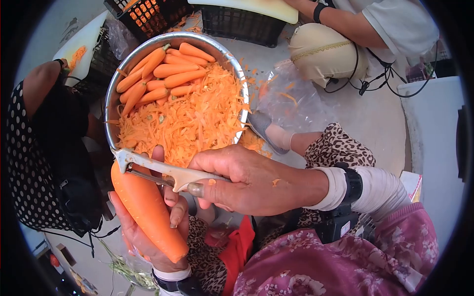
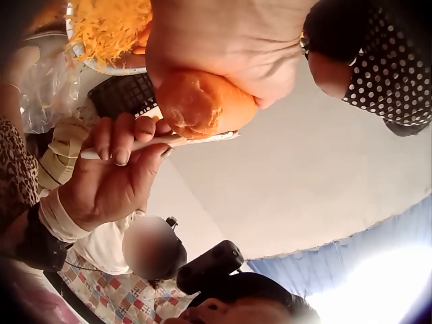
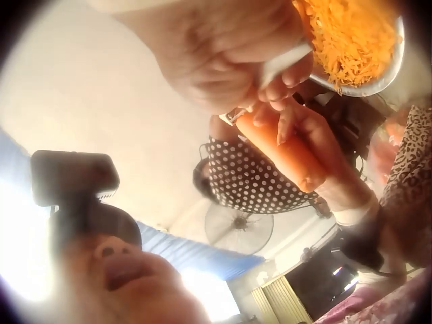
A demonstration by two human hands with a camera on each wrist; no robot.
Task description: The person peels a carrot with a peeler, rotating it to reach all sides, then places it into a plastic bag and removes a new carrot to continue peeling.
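The big carrot sits in the left hand, down at the near left, just on the near side of the shiny bowl. That hand is closed around the carrot, with its fingers bent along the sides so it holds snug. The right hand is closed too, and it has hold of the peeler by its handle. A little orange bit sticks to the back of it. The carrot is long, and it lies on a slant: its fat end points far and left, and its thinner end points near and right, toward the person. The peeler comes in from the right and lies crosswise at the fat end, with its tip reaching to the left side. I think this crossing is what matters most for a stroke, because the long way of the carrot runs from the peeler back toward the person. The right hand is to the right of the fat end, and the left hand is lower and nearer. I cannot tell if the blade is biting the skin. In the bowl, whole carrots lie at the far left, and a big pile of carrot strips fills the near and right part
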